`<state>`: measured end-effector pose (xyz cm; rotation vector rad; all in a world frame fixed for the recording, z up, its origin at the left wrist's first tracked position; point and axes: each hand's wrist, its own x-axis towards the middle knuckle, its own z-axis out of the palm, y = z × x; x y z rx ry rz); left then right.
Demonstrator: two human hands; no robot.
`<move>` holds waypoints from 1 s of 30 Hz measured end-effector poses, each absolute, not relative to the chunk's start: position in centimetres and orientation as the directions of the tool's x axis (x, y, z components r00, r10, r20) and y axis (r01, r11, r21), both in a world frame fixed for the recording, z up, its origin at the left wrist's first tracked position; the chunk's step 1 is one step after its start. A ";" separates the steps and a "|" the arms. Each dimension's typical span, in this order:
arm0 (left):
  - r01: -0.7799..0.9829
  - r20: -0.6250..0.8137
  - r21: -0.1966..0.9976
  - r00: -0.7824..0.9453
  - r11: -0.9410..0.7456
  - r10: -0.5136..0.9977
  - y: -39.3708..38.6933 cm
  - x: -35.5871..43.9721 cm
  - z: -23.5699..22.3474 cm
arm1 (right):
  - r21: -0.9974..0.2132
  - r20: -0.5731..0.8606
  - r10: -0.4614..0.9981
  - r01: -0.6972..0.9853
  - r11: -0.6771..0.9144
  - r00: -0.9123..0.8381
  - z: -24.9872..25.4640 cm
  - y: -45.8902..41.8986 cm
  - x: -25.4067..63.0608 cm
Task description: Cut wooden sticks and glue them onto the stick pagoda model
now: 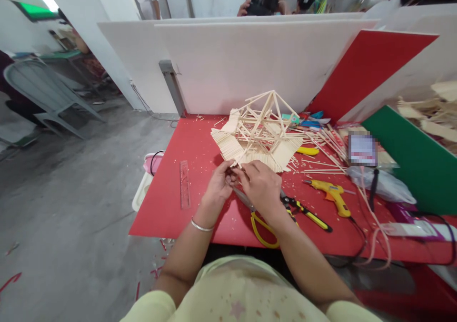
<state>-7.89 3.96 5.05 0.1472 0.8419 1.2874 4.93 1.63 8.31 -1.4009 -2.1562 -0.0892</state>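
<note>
On the red tabletop stands a model made of thin wooden sticks (266, 122), with a pointed open frame above flat panels of sticks laid side by side. At its near edge my left hand (220, 183) is closed, a pale wooden stick end showing at its fingertips. My right hand (263, 185) meets it from the other side, fingers pinched; what they grip is too small to make out. Beneath my right hand lie scissors with yellow handles (257, 231), partly covered. Just right of that hand rest pliers with black and yellow grips (312, 216).
A yellow glue gun (332, 194) with a cord lies to the right, near loose sticks (323, 171) and a plastic bag (383, 184). A clear ruler (184, 184) lies left on the red table (160, 208). White boards (264, 65) stand behind. Other people are beyond them.
</note>
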 end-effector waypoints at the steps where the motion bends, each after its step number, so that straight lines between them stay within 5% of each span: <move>1: -0.775 -0.470 0.548 0.026 0.315 0.882 4.0 -7.9 5.0 | -0.229 0.483 0.824 0.866 0.445 -0.296 8.3 1.6 4.8; 16: -0.777 -0.459 0.541 0.050 0.324 0.887 4.6 -8.0 4.7 | -0.409 0.450 0.865 0.809 0.422 -0.223 8.1 2.0 4.9; 30: -0.692 -0.501 0.573 0.128 0.439 0.856 5.2 -8.6 6.6 | -0.327 0.390 0.844 0.801 0.501 -0.368 9.0 2.8 5.4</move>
